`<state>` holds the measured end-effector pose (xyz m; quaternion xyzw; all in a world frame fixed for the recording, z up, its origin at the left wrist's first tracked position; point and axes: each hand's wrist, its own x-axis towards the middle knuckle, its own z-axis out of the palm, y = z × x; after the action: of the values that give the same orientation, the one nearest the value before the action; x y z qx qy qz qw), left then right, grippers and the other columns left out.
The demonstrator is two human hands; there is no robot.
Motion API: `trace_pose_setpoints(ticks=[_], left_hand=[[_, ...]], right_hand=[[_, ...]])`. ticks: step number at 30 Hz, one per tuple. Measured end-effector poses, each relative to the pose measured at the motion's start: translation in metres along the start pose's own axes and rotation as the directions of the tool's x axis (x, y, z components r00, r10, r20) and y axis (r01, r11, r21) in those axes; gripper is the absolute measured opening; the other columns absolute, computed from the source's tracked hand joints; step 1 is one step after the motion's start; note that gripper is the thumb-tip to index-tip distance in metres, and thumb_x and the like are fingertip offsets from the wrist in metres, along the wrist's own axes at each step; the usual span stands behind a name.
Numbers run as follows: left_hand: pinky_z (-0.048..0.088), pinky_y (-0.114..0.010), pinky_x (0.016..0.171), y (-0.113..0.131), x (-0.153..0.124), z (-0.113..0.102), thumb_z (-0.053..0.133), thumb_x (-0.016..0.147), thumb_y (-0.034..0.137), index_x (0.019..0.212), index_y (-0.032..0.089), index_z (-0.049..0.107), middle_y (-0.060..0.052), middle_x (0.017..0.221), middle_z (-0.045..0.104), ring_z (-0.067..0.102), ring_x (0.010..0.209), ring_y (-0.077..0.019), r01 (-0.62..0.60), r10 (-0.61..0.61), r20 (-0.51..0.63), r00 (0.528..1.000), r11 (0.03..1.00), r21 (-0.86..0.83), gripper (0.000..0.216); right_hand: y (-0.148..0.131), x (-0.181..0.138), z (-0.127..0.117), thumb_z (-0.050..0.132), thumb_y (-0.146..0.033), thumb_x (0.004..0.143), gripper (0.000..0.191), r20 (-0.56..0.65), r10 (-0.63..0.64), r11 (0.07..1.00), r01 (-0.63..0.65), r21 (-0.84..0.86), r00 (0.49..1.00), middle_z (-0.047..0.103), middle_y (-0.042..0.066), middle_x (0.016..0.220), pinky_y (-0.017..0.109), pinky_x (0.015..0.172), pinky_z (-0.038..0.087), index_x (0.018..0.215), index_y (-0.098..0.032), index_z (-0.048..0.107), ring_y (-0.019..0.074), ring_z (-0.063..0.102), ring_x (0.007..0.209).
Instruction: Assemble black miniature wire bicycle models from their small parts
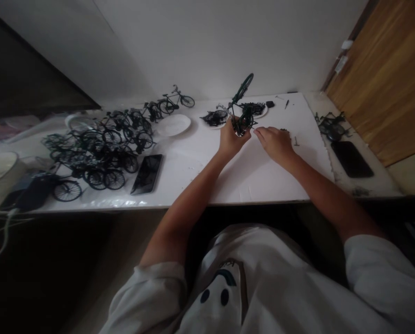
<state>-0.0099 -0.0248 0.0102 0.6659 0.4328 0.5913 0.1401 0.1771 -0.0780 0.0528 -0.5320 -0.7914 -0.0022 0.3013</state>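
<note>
My left hand (231, 138) is closed around a small dark green model bicycle (242, 104), held tilted with one wheel pointing up. My right hand (276, 143) rests just right of it on the white table (256, 176), its fingertips pinched together near the bicycle's lower part; what they pinch is too small to make out. Tiny dark parts (295, 140) lie on the table beside the right hand.
Several finished model bicycles (99, 148) crowd the table's left side. A black phone (147, 173) lies near them, another phone (352, 158) at the right. White plates (174, 124) and plates with dark parts (214, 118) sit at the back. A wooden panel (384, 83) stands on the right.
</note>
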Motion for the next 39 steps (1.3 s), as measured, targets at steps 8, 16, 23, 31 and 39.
trace_pose_setpoints(ticks=[8, 16, 23, 31, 39], left_hand=[[0.058, -0.031, 0.073, 0.0, -0.002, 0.001, 0.087, 0.081, 0.025, 0.104, 0.024, 0.062, -0.001, 0.088, 0.072, 0.069, 0.077, -0.0151, -0.009, 0.01, 0.026, 1.0, 0.999, -0.038, 0.034], [0.056, -0.03, 0.072, 0.003, -0.005, 0.0, 0.084, 0.081, 0.022, 0.101, 0.023, 0.06, -0.001, 0.087, 0.072, 0.067, 0.074, -0.0135, -0.049, 0.049, 0.001, 0.999, 0.998, -0.032, 0.031], [0.056, -0.03, 0.074, 0.006, -0.005, 0.0, 0.085, 0.082, 0.025, 0.102, 0.024, 0.059, -0.001, 0.087, 0.071, 0.068, 0.077, -0.0148, -0.041, 0.041, 0.009, 0.999, 0.999, -0.002, 0.032], [0.056, -0.031, 0.076, 0.007, -0.002, -0.001, 0.084, 0.081, 0.021, 0.105, 0.023, 0.063, -0.001, 0.09, 0.071, 0.068, 0.079, -0.0152, -0.009, 0.01, 0.013, 1.0, 1.0, -0.01, 0.032], [0.061, -0.033, 0.079, -0.003, -0.002, 0.001, 0.085, 0.081, 0.023, 0.111, 0.023, 0.064, -0.003, 0.093, 0.074, 0.072, 0.083, -0.0176, 0.01, -0.01, -0.013, 1.0, 1.0, -0.019, 0.037]], right_hand=[[0.001, -0.001, 0.002, 0.044, -0.047, 0.116, 0.045, 0.011, 0.017, 0.995, -0.018, 0.101, 1.0, 0.08, 0.009, 0.087, 0.035, 0.074, 0.042, 0.104, -0.022, 0.08, 0.0258, 0.072, 0.082], [-0.009, -0.004, -0.002, 0.048, -0.055, 0.115, 0.05, 0.015, 0.111, 0.954, -0.111, 0.277, 0.994, 0.062, 0.003, 0.06, 0.034, 0.074, 0.044, 0.088, -0.022, 0.075, 0.0232, 0.067, 0.07], [-0.012, -0.005, -0.001, 0.052, -0.073, 0.108, 0.06, 0.113, 0.232, 0.79, -0.255, 0.558, 0.966, 0.051, -0.002, 0.051, 0.031, 0.066, 0.045, 0.077, -0.024, 0.067, 0.0177, 0.056, 0.054], [-0.004, 0.0, 0.002, 0.057, -0.048, 0.109, 0.037, -0.051, 0.152, 0.925, -0.124, 0.36, 0.987, 0.068, 0.004, 0.075, 0.034, 0.073, 0.043, 0.081, -0.024, 0.063, 0.0214, 0.062, 0.073], [-0.001, -0.001, -0.002, 0.055, -0.04, 0.112, 0.032, -0.032, 0.04, 0.972, -0.031, 0.232, 0.999, 0.075, 0.007, 0.082, 0.034, 0.077, 0.044, 0.095, -0.023, 0.076, 0.0241, 0.07, 0.083]])
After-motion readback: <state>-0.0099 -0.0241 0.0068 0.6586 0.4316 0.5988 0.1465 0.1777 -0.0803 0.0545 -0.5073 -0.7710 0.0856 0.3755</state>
